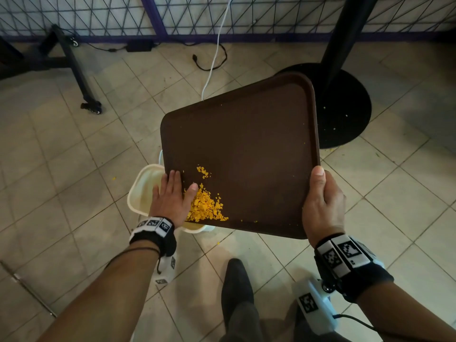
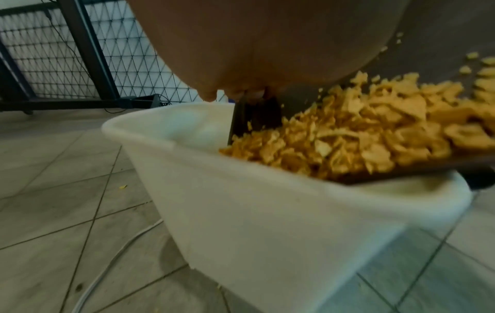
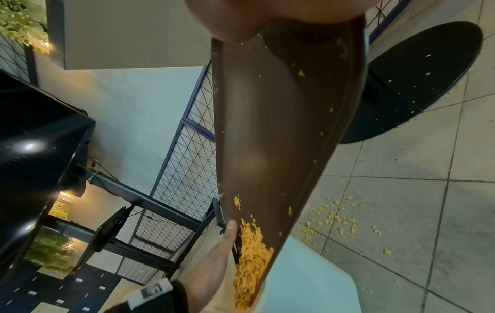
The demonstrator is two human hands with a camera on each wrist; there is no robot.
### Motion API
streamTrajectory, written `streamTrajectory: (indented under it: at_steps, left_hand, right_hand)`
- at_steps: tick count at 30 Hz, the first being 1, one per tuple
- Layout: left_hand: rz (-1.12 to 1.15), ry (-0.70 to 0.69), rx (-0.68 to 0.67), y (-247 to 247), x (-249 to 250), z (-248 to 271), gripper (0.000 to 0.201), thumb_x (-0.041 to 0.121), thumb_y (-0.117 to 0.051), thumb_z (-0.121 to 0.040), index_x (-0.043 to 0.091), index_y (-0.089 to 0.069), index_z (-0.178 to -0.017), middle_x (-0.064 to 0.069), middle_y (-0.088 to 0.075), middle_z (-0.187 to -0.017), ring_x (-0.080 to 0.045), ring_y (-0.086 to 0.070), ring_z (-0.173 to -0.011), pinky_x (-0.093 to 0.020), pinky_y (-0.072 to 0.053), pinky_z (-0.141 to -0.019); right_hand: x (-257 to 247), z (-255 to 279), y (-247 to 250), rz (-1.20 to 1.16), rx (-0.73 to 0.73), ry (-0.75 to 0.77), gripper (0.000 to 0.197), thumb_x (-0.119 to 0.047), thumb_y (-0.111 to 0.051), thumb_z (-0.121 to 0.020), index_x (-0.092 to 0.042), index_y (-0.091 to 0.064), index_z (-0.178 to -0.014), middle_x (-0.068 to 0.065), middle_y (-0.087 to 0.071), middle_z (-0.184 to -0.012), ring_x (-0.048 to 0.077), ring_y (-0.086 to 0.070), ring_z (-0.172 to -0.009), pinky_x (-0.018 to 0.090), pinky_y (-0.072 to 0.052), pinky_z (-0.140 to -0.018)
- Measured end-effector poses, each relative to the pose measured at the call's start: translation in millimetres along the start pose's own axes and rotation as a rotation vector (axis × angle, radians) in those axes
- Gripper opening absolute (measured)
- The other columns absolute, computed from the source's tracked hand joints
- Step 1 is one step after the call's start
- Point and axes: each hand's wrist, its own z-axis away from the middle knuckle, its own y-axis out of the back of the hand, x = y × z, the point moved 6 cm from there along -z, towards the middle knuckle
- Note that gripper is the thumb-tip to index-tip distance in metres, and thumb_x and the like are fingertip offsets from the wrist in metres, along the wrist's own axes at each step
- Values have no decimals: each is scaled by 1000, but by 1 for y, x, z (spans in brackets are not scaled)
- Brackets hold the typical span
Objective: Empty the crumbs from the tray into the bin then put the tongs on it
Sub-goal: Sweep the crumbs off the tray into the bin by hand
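Note:
I hold a brown tray (image 1: 246,149) tilted down toward its near left corner, over a white bin (image 1: 142,188) on the floor. My right hand (image 1: 320,193) grips the tray's right rim, thumb on top. My left hand (image 1: 177,186) lies flat with straight fingers on the low corner, its thumb against a pile of yellow crumbs (image 1: 206,206). In the left wrist view the crumbs (image 2: 348,135) are heaped at the tray's edge just above the bin (image 2: 267,211). The right wrist view shows the tray (image 3: 281,127) sloping down to the crumbs (image 3: 251,264). No tongs are in view.
A black round table base (image 1: 345,107) with its pole stands right behind the tray. Cables (image 1: 212,62) trail over the tiled floor, and a wheeled frame leg (image 1: 91,107) is at the left. Spilt crumbs (image 3: 335,220) lie on the tiles. My shoe (image 1: 237,287) is below the tray.

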Motion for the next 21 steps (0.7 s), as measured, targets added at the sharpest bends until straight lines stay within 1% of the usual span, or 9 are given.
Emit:
streamTrajectory:
  at_steps: [3,5,7,8,10,14,16,18,21]
  left_hand:
    - [-15,-13,-77,-27,-7,28,91,77,8,-87,17,6,-156,-4,6,-165,-21,3,-151,-48,-1,-122]
    - [-18,-25,-100,-35,-10,44,93,77,9,-86,17,2,-156,-5,0,-165,-20,-1,-151,-48,-4,-122]
    - [39,-34,-42,-27,-7,49,89,74,4,-89,17,-5,-157,-7,-10,-165,-22,-8,-151,-49,-9,-122]
    - [76,-42,1,-19,-3,48,86,73,0,-91,17,-6,-157,-7,-11,-165,-23,-10,-151,-48,-10,-122]
    - [133,-70,77,-1,13,42,82,71,-4,-93,20,-3,-157,-3,-2,-166,-20,-5,-151,-45,-7,-122]
    - [155,-168,185,21,62,26,75,66,-9,-97,22,4,-156,4,13,-164,-13,5,-150,-39,-1,-122]
    - [139,-209,180,17,81,24,75,66,-6,-97,21,8,-156,3,15,-164,-12,7,-150,-38,1,-122]
    - [90,-211,146,3,83,29,76,66,-5,-97,20,10,-155,2,16,-164,-14,8,-150,-40,1,-122]
    - [3,-119,60,-25,57,43,79,69,2,-94,20,13,-154,0,19,-162,-17,11,-150,-46,1,-122]
  right_hand:
    - [1,-1,0,3,-1,5,50,-41,-28,-105,-5,-60,-94,6,-58,-74,17,-51,-66,45,-51,-68]
    - [2,-2,0,6,3,11,50,-42,-28,-105,-5,-60,-92,11,-60,-76,20,-52,-67,47,-51,-68]
    - [2,-2,1,10,6,14,51,-42,-28,-105,-4,-59,-91,14,-61,-77,21,-53,-67,48,-51,-68]
    - [3,-2,1,14,6,14,51,-43,-28,-105,-4,-59,-90,12,-60,-76,21,-52,-67,48,-51,-68]
    - [3,-2,1,16,5,14,52,-42,-28,-105,-3,-58,-90,7,-57,-73,19,-51,-66,47,-50,-68]
    - [4,-3,2,3,9,13,50,-41,-28,-105,-4,-59,-90,3,-56,-72,17,-51,-66,41,-47,-65]
    - [4,-3,1,0,4,16,50,-41,-28,-105,-4,-58,-90,2,-54,-72,16,-49,-65,39,-46,-64]
    - [4,-3,0,3,0,12,50,-41,-28,-105,-3,-58,-91,3,-55,-72,16,-49,-65,40,-47,-65]
    - [4,-3,1,-1,-1,-1,50,-40,-28,-105,-3,-59,-92,6,-57,-74,20,-51,-66,43,-49,-67]
